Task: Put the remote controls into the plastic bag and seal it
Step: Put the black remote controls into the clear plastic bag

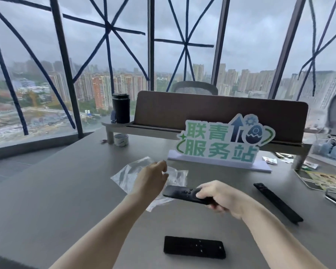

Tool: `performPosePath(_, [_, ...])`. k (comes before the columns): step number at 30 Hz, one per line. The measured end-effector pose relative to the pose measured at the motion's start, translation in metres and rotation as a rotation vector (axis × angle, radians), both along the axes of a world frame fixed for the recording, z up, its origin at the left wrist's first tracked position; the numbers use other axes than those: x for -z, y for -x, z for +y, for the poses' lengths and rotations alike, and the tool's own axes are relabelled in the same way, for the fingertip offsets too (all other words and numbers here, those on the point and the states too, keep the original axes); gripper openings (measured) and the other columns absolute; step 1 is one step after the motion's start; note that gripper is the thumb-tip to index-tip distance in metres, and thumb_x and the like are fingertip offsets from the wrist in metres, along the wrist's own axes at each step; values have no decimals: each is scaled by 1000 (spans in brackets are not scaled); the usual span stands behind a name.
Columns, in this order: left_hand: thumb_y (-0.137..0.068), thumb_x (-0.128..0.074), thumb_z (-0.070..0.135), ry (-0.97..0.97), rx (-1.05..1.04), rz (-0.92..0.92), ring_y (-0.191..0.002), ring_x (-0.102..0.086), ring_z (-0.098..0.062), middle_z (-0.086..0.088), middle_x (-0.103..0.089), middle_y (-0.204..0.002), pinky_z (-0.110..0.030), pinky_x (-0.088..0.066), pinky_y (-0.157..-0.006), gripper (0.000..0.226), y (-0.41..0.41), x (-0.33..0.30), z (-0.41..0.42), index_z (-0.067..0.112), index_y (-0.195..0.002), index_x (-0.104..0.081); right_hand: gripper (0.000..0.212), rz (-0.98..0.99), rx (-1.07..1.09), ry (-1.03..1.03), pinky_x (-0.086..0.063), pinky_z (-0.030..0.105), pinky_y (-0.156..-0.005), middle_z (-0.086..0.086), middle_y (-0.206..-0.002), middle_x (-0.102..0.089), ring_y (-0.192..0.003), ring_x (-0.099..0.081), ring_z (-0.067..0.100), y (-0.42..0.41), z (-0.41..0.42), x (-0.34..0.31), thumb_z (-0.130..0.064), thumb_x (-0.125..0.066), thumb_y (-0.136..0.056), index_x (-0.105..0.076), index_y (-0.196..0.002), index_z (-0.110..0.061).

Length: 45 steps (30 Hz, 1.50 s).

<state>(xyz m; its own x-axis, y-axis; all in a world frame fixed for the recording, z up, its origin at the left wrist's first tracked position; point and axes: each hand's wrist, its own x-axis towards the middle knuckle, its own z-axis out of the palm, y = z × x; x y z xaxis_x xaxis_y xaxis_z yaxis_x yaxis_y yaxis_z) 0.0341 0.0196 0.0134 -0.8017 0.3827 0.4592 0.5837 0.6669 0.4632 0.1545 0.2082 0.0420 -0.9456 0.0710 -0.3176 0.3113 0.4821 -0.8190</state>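
Note:
A clear plastic bag [132, 171] lies flat on the grey desk [56, 191]. My left hand [153, 179] hovers over the bag, fingers loosely curled and apart, with nothing seen in its grasp. My right hand [219, 197] grips a black remote control [179, 193] by its near end; the remote's far end points left over the bag's right edge. A second black remote [194, 247] lies flat near the desk's front edge. A third, long slim remote [277, 202] lies at an angle to the right.
A white and green sign [221, 142] stands just behind the bag. Behind it runs a shelf riser [144, 129] carrying a black tumbler [121, 108], with a small tape roll [121, 139] beneath. Papers, a carabiner [333, 199] and cables lie at the right edge.

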Motion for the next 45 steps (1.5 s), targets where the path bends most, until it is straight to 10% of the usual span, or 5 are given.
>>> performPosePath(7, [-82, -63, 26, -50, -28, 1, -73, -60, -27, -2, -64, -84, -37, -50, -63, 10, -11, 15, -7, 17, -77, -64, 15, 147, 129, 203, -32, 19, -37, 3, -80, -69, -40, -41, 12, 22, -51, 48, -23, -53, -101, -63, -112, -24])
performPosePath(17, [-87, -56, 32, -26, -146, -13, -87, -62, -23, 4, -62, -97, -33, -46, -65, 18, -23, 39, -29, 28, -102, -65, 47, -69, -206, -657, -50, 30, -84, -13, -102, -58, -94, -59, 12, -39, 1, 59, -61, -69, -74, -66, -111, -32])
performPosePath(22, [-89, -56, 31, -27, -174, -25, -75, -57, -20, 9, -61, -82, -29, -40, -58, 16, -31, 47, -30, 25, -84, -70, 38, -86, -290, -725, -43, 33, -68, -9, -96, -57, -92, -58, 19, -44, -3, 68, -62, -65, -77, -57, -96, -30])
performPosePath(31, [-89, -56, 28, -180, 26, -172, -79, -61, -16, 6, -70, -83, -25, -38, -66, 20, -30, 31, 30, 22, -94, -75, 23, 20, -18, -179, -32, 21, -36, -1, -65, -70, -38, -40, 15, -77, 45, 50, -41, -56, -97, -56, -89, -19])
performPosePath(45, [-86, -58, 29, -252, 195, -166, -71, -62, -14, 4, -75, -81, -25, -43, -61, 19, -62, -5, 144, 21, -89, -76, 22, 274, 443, 317, -50, 31, -45, 19, -98, -74, -57, -61, 22, -53, 69, 45, -24, -58, -100, -69, -104, -6])
